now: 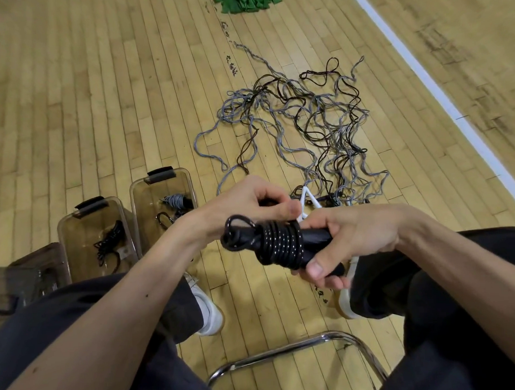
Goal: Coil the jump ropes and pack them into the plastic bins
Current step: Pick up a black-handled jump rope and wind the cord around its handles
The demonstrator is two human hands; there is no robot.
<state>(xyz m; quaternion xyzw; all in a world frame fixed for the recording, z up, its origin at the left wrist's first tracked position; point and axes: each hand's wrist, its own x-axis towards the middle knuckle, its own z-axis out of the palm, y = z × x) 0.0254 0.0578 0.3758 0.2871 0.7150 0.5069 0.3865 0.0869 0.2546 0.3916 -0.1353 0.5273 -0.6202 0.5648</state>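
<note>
together, hands (250, 203) (351, 241) around coiled rope (281, 240)

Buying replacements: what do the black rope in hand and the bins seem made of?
Black rope: woven cord, likely synthetic, matte with pale flecks. Bins: see-through smoky plastic, glossy, contents visible through the walls.
</note>
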